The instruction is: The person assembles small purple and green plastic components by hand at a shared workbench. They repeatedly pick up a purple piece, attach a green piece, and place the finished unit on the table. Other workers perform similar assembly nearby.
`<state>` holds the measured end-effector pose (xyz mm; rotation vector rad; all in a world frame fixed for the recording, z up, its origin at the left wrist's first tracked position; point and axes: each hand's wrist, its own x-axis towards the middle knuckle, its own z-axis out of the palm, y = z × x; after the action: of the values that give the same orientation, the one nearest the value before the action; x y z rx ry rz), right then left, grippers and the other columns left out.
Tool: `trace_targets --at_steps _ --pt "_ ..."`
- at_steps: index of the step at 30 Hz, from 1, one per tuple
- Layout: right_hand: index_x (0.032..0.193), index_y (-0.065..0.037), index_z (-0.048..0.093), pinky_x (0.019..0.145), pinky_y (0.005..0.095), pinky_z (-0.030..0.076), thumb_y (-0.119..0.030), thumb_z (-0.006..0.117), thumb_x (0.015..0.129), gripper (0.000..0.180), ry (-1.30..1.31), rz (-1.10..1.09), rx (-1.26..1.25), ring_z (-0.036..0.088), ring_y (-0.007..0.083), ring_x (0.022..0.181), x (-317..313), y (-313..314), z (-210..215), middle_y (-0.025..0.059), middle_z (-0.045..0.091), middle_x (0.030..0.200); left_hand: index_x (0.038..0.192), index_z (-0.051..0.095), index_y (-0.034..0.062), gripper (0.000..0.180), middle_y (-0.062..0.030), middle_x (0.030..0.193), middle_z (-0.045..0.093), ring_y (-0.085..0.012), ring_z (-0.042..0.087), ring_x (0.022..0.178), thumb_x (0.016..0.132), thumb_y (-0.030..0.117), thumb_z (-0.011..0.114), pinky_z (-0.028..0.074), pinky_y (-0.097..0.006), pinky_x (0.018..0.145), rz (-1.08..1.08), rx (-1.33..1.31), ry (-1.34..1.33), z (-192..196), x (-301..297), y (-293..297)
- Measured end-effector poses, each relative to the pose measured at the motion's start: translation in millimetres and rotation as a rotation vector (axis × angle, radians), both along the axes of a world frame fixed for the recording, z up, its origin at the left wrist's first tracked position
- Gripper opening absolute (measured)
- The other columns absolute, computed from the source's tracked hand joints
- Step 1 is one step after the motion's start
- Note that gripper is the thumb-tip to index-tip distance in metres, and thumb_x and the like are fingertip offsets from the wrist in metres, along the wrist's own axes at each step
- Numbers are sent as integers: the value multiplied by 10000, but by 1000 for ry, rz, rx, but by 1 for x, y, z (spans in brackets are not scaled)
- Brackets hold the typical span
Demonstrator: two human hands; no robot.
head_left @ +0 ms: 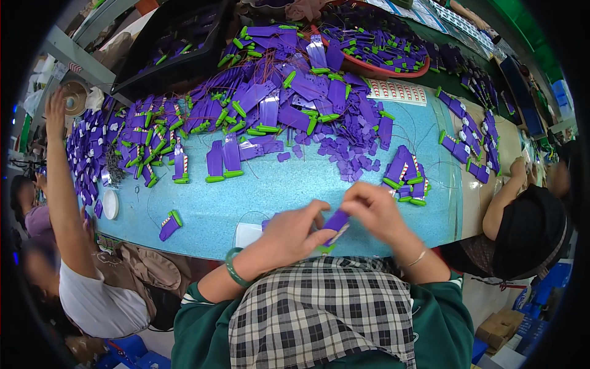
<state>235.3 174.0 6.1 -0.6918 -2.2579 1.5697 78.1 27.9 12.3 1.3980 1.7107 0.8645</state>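
Close in front of my apron, my left hand (pixel 292 232) grips a flat purple plastic piece (pixel 336 222) with a green end, its thumb along the side. My right hand (pixel 381 212) is closed, its fingertips pinching at the piece's upper end; any small thing between them is hidden. Beyond my hands lie small loose purple plates (pixel 353 150). To the right is a stack of purple pieces with green ends and red-and-white strips (pixel 407 178). A single similar piece (pixel 171 226) lies at the left, and a white sheet (pixel 247 234) is partly under my left forearm.
A big heap of purple-and-green pieces with thin wires (pixel 270 101) covers the far side of the blue table (pixel 270 184). Behind it stand a black crate (pixel 172 83) and a red basin (pixel 396 73). A sticker sheet (pixel 398 92) lies near the basin. Co-workers sit on both sides.
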Motion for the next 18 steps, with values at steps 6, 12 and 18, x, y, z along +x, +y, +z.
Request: trace_targets --at_steps 6,12,18 --pt "880 -51 639 562 294 477 -126 741 746 183 -298 -224 825 598 179 696 41 67 29 60 597 798 971 511 65 305 -89 736 617 -263 643 660 773 208 693 466 -380 521 -195 -140 732 12 -33 -24" --pt "928 -96 620 653 375 503 -240 763 689 313 -244 274 693 579 247 830 30 -10 0 55 559 883 998 551 69 296 -55 694 593 -209 633 600 714 91 634 451 -326 466 -169 -25 978 -17 -15 -33" --pt "868 -91 634 635 343 471 -211 740 720 217 -244 302 663 542 209 810 14 -43 -23 24 546 852 963 628 12 170 -43 682 569 -182 604 595 815 27 545 473 -313 519 83 271 809 23 -39 -34"
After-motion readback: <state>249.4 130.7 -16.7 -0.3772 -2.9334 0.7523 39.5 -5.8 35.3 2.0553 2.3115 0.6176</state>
